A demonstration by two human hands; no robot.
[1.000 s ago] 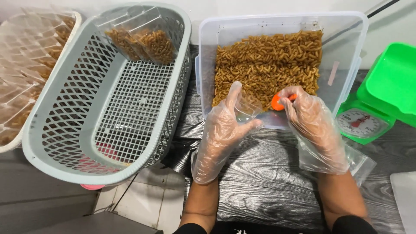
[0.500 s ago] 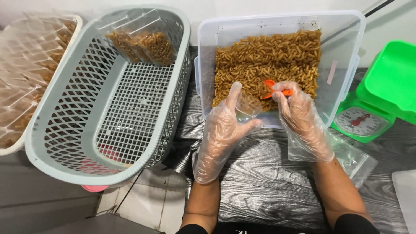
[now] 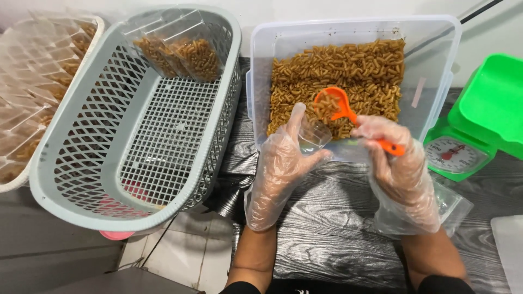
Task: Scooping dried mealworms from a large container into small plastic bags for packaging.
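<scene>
Scooping step: right hand (image 3: 400, 169) clamps the orange scoop (image 3: 339, 108), loaded with macaroni, over the clear tub (image 3: 436, 65) at the table's far edge. Left hand (image 3: 280, 163) pinches a small clear bag (image 3: 315, 136) open. Next: a steady tip into it.

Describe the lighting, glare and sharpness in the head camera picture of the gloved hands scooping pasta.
Head view: even, soft light, faint shadows; mild glare on the clear tub rim and on both plastic gloves, left hand and right hand; orange scoop and pasta sharp; edges bow slightly, as the grey basket shows.
</scene>
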